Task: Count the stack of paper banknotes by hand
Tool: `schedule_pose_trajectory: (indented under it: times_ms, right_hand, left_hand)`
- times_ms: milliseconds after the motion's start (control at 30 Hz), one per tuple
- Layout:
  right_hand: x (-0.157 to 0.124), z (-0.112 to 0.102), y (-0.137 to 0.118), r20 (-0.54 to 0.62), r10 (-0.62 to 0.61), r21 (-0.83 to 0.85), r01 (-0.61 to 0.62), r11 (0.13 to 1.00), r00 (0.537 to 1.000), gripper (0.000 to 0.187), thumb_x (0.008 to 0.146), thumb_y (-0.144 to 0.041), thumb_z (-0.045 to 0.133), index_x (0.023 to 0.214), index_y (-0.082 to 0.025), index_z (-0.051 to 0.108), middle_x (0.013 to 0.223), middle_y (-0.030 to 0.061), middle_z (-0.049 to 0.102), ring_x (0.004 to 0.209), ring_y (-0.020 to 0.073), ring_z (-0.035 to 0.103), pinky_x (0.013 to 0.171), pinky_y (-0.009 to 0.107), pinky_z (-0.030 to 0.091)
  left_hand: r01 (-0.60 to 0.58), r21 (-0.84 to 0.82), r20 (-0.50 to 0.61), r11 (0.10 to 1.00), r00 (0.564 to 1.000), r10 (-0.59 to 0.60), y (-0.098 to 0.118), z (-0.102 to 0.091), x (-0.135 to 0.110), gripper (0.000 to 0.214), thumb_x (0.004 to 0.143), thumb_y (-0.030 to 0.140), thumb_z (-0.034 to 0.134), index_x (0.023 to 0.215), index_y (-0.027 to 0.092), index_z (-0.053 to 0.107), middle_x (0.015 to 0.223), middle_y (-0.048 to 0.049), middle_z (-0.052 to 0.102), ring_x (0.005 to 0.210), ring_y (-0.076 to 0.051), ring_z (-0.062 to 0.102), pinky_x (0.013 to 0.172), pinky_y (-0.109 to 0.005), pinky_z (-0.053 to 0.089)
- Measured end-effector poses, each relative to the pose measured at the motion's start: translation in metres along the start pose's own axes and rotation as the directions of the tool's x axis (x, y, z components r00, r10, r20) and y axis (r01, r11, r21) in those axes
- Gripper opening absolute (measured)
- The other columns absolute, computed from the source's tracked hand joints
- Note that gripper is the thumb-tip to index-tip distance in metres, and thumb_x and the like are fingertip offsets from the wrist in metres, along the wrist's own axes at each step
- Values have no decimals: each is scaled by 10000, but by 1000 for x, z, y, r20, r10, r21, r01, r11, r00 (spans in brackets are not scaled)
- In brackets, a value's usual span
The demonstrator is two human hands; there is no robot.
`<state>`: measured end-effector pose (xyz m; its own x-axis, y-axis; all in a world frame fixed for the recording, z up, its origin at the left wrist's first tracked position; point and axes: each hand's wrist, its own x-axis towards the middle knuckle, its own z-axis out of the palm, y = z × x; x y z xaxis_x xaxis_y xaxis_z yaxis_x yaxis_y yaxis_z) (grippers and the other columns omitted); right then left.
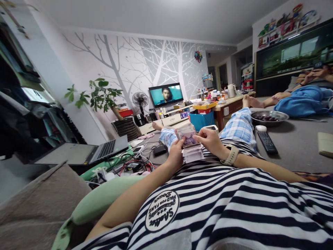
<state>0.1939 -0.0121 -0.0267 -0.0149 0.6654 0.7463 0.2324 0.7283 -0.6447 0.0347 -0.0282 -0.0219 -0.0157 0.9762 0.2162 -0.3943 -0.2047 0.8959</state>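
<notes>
A bundle of banknotes (186,132) is gripped in my left hand (177,151), the notes fanned upward and one purplish face showing. My right hand (210,140), with a pale watch (230,155) on its wrist, pinches the right edge of the front note between thumb and finger. Below the hands hangs a folded lower part of white and pale paper (193,154), close against my striped shirt; whether it is more notes I cannot tell. Behind my right hand, a white object (212,128) is partly hidden.
On the left are an open laptop (104,151), tangled cables (134,163) and a green cushion (111,189). To the right lie a remote control (267,141), a metal bowl of dark round fruit (270,118) and a beige pouch (325,143). Another person (310,78) reclines at far right.
</notes>
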Motion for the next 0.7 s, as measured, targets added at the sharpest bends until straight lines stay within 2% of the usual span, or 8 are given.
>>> schedule_pose_trajectory:
  times_ms: [200, 367, 567, 700]
  right_hand:
    - [0, -1, -1, -3, 39, -24, -39, 999, 999, 396, 815, -485, 674, 611, -202, 486, 562, -34, 494, 560, 125, 434, 552, 275, 317]
    - [0, 0, 2, 16, 18, -25, -18, 1000, 1000, 386, 845, -486, 637, 628, -203, 492, 580, -29, 501, 573, 129, 447, 561, 276, 331]
    - [0, 0, 2, 14, -16, -26, 16, 1000, 1000, 358, 870, -460, 604, 645, -204, 497, 593, -25, 509, 581, 131, 452, 572, 277, 337]
    - [-1, -1, 0, 9, -41, -24, 41, 999, 999, 331, 878, -441, 604, 665, -201, 520, 616, -20, 524, 595, 136, 460, 590, 281, 342]
  left_hand:
    - [-12, 28, 11, 1000, 1000, 11, 1, 1, -2, 154, 698, 284, 762, 813, 193, 716, 777, -51, 743, 933, -277, 702, 883, -391, 525]
    - [-14, 33, 40, 999, 999, 13, 1, 3, -3, 118, 701, 238, 732, 805, 183, 724, 803, -70, 749, 934, -288, 700, 885, -416, 531]
    - [12, 15, -23, 1000, 1000, -11, 1, 4, -2, 94, 778, 295, 688, 752, 205, 688, 734, -46, 716, 911, -266, 693, 866, -388, 532]
    - [9, -13, -45, 1000, 999, -10, 0, 3, 1, 147, 824, 308, 651, 822, 170, 701, 729, -49, 713, 865, -244, 697, 846, -368, 530]
